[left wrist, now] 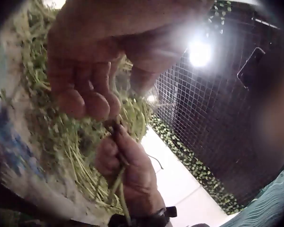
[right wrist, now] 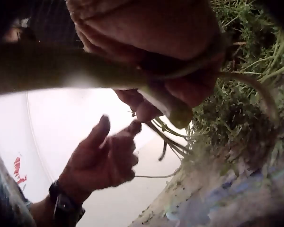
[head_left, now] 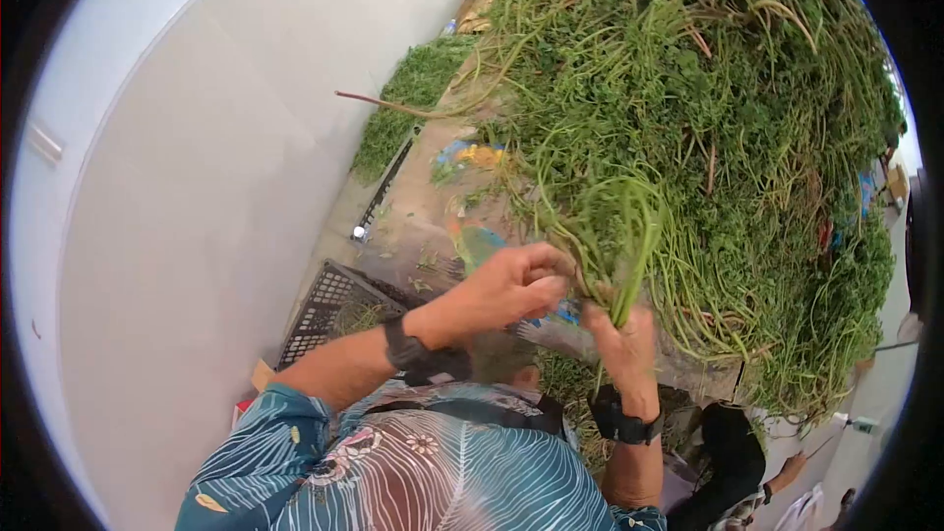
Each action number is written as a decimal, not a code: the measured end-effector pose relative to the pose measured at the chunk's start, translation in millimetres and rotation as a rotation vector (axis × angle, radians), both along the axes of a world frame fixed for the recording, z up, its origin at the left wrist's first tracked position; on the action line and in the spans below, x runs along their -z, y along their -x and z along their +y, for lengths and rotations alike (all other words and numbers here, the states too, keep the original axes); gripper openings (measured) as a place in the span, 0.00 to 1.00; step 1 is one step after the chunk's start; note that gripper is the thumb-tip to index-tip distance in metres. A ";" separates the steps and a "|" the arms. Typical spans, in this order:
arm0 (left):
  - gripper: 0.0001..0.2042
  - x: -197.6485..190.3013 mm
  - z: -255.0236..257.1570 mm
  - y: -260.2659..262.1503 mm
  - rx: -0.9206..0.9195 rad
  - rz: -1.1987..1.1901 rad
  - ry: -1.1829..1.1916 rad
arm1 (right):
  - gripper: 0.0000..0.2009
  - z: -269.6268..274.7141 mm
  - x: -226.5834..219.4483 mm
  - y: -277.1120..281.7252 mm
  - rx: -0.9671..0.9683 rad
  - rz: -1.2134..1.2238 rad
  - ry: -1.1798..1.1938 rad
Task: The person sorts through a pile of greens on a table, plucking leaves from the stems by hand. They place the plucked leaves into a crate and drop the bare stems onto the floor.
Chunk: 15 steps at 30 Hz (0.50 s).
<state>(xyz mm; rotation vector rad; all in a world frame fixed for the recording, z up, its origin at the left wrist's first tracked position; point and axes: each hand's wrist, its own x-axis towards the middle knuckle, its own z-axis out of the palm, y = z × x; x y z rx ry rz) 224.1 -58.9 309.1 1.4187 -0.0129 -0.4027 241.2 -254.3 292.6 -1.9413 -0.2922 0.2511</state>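
My right hand [head_left: 626,339] grips a bunch of leafy green stems [head_left: 629,226] near its lower end. Its long stalks fan up and bend over at the top. Just left of the bunch is my left hand [head_left: 521,285], its fingers loosely bent close to the stems. In the right wrist view the left hand [right wrist: 102,163] shows its thumb apart from the fingers and nothing held between them. A thick pale stem [right wrist: 38,68] crosses in front of the right hand there. The left wrist view has the left fingertips right above the gripped stems [left wrist: 120,175].
A big heap of leafy greens [head_left: 708,138] covers much of the worktable [head_left: 403,236]. More greens [head_left: 408,88] lie beyond its left side. A black plastic crate [head_left: 324,310] stands at the left, by a white wall [head_left: 226,118]. Another person [head_left: 733,462] is at lower right.
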 end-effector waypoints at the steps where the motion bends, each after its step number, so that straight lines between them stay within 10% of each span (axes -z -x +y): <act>1: 0.10 5.0 -6.0 -5.3 -0.025 -0.005 -0.009 | 0.09 -2.3 1.1 1.8 -0.024 0.043 0.012; 15: 0.04 29.4 13.0 1.1 -0.252 0.194 0.124 | 0.11 -37.5 4.3 -15.5 0.111 0.150 -0.156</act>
